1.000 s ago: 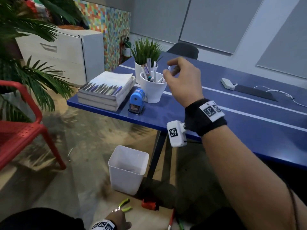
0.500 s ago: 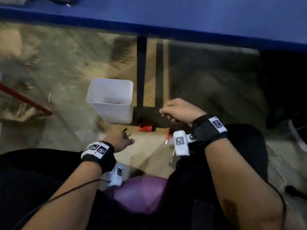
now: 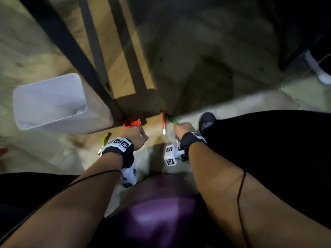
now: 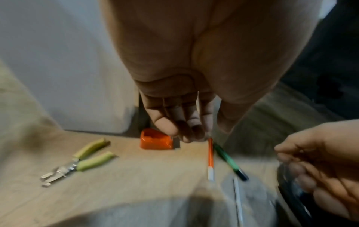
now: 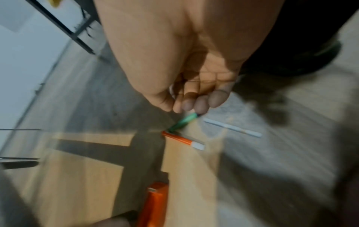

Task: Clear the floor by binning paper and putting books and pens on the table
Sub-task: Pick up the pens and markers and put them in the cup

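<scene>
Three pens lie on the floor by the table's foot: an orange pen point(image 3: 163, 122) point(image 4: 210, 158) point(image 5: 182, 140), a green pen point(image 3: 171, 119) point(image 4: 229, 161) point(image 5: 183, 122) and a thin white pen point(image 4: 238, 198) point(image 5: 233, 127). My right hand point(image 3: 182, 129) point(image 5: 194, 106) is down at the green pen's dark end with its fingertips bunched. Blur hides whether they pinch it. My left hand point(image 3: 133, 138) point(image 4: 186, 130) hangs with relaxed fingers, holding nothing, just above the orange pen's far end.
A white bin point(image 3: 50, 102) stands on the floor to the left of the dark table leg point(image 3: 93, 56). A small orange box point(image 3: 132, 122) point(image 4: 155, 139) sits at the leg's foot. Green-handled pliers point(image 4: 77, 161) lie left of it. My shoe point(image 3: 206, 120) is to the right.
My view dropped from the table top to the floor. The right hand came down from the pen cup to the green pen. The left hand shifted right, from the pliers toward the orange box.
</scene>
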Tool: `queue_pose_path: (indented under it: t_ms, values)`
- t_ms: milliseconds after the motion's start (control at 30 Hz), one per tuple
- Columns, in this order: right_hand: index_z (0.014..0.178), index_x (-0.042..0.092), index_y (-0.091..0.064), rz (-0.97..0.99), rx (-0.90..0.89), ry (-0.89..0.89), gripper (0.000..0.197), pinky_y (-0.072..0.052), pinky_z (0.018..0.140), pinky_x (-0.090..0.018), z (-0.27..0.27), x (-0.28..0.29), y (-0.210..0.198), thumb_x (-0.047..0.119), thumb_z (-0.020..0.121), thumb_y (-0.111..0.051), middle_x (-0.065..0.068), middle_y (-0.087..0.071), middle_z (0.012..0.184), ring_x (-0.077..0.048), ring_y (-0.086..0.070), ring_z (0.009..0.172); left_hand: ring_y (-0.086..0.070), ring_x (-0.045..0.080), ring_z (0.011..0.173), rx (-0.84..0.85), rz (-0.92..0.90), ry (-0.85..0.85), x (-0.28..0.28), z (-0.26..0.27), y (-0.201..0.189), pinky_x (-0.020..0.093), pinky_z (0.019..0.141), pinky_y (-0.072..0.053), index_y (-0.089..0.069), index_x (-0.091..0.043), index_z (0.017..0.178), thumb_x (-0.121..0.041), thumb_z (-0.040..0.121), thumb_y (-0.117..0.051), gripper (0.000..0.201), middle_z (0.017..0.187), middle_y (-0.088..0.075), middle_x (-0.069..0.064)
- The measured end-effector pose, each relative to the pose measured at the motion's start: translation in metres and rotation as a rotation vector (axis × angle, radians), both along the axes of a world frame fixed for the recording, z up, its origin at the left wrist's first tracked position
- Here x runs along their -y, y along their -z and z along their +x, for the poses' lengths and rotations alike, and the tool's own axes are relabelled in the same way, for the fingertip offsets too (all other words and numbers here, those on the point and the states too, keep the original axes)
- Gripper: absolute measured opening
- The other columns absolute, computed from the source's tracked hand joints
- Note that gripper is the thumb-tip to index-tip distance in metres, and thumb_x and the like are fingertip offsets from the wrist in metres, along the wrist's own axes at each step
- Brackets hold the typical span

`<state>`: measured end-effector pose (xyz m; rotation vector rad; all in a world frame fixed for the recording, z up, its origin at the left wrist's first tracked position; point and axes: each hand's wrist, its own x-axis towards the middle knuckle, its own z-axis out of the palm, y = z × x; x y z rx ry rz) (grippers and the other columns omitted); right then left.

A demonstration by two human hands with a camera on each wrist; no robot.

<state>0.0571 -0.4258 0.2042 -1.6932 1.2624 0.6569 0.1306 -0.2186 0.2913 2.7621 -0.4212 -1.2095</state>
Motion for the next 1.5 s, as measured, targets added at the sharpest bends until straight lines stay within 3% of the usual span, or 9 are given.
queue_pose_path:
  t_ms: [300,433,533,733,933,1000,1133,1333,1500]
  values:
    - [0.122,0.005,-0.074,-0.011,-0.067,-0.065,0.037,-0.056,0.093,-0.034,-0.06,-0.012,0.066,0.027,0.099,-0.056,-0.019,-0.072,0.126,-0.038,-0.069,0.112,-0.053,0.03,0.121,-0.129,0.043,0.246,0.078,-0.016,0.116,0.034,0.097,-0.044,-0.048,-0.024,0.141,-0.046,0.092,-0.05,0.054,0.136,-0.056,0.01]
    - [0.149,0.013,-0.054,0.072,-0.114,-0.212,0.062,-0.045,0.114,-0.046,-0.059,-0.025,0.119,0.04,0.094,-0.044,-0.015,-0.037,0.159,-0.04,-0.052,0.135,-0.06,0.033,0.111,-0.132,0.06,0.252,0.098,-0.014,0.15,0.043,0.094,-0.05,-0.047,-0.034,0.141,-0.059,0.084,-0.038,0.064,0.134,-0.057,0.009]
    - [0.161,0.028,-0.026,0.159,-0.23,-0.241,0.081,-0.035,0.112,-0.059,-0.069,-0.034,0.165,0.048,0.084,-0.04,-0.007,-0.006,0.173,-0.048,-0.038,0.143,-0.048,0.037,0.122,-0.151,0.118,0.295,0.108,-0.008,0.172,0.051,0.099,-0.044,-0.039,-0.037,0.145,-0.062,0.079,-0.034,0.071,0.143,-0.046,0.01]
    - [0.161,0.028,-0.024,0.15,-0.176,-0.239,0.065,-0.029,0.113,-0.058,-0.081,-0.041,0.161,0.039,0.098,-0.034,0.002,0.009,0.176,-0.046,-0.021,0.154,-0.022,0.04,0.141,-0.202,0.226,0.443,0.136,-0.003,0.171,0.049,0.112,-0.028,-0.027,-0.024,0.153,-0.038,0.099,-0.036,0.057,0.158,-0.019,0.015]
    - [0.155,0.023,-0.026,0.0,-0.168,-0.224,0.061,-0.031,0.114,-0.06,-0.085,-0.04,0.128,0.028,0.095,-0.039,-0.006,-0.027,0.154,-0.044,-0.036,0.139,-0.057,0.035,0.103,-0.275,0.198,0.377,0.15,-0.01,0.182,0.052,0.099,-0.036,-0.058,-0.008,0.122,-0.012,0.101,-0.041,0.027,0.111,-0.062,0.015]
    - [0.148,0.017,-0.038,-0.039,-0.172,-0.227,0.055,-0.033,0.112,-0.059,-0.084,-0.038,0.124,0.024,0.093,-0.042,-0.005,-0.032,0.149,-0.041,-0.038,0.136,-0.054,0.035,0.109,-0.235,0.211,0.365,0.151,-0.011,0.17,0.051,0.097,-0.034,-0.06,-0.012,0.11,-0.012,0.101,-0.04,0.022,0.117,-0.061,0.013]
    - [0.131,0.008,-0.058,-0.102,-0.108,-0.084,0.033,-0.053,0.099,-0.044,-0.077,-0.02,0.103,0.014,0.099,-0.055,-0.011,-0.058,0.132,-0.04,-0.062,0.116,-0.058,0.035,0.115,-0.011,0.235,0.338,0.139,-0.006,0.161,0.04,0.093,-0.047,-0.055,0.001,0.127,-0.024,0.1,-0.047,0.037,0.126,-0.058,0.019]
    - [0.095,0.025,-0.073,0.049,0.117,0.19,0.021,-0.064,0.084,-0.039,-0.066,-0.007,0.081,0.009,0.08,-0.071,-0.004,-0.078,0.097,-0.028,-0.074,0.09,-0.068,0.02,0.077,0.009,0.045,-0.104,0.104,-0.005,0.14,0.028,0.069,-0.058,-0.066,-0.023,0.095,-0.023,0.076,-0.064,0.019,0.086,-0.07,0.0]
    - [0.125,0.021,-0.058,0.325,0.302,0.308,0.052,-0.065,0.074,-0.051,-0.025,-0.003,0.026,-0.01,0.084,-0.059,-0.014,-0.073,0.096,-0.034,-0.072,0.083,-0.065,0.03,0.088,-0.016,-0.041,-0.278,0.069,-0.002,0.077,0.039,0.074,-0.059,-0.033,-0.02,0.132,-0.01,0.065,-0.079,0.081,0.095,-0.062,0.01]
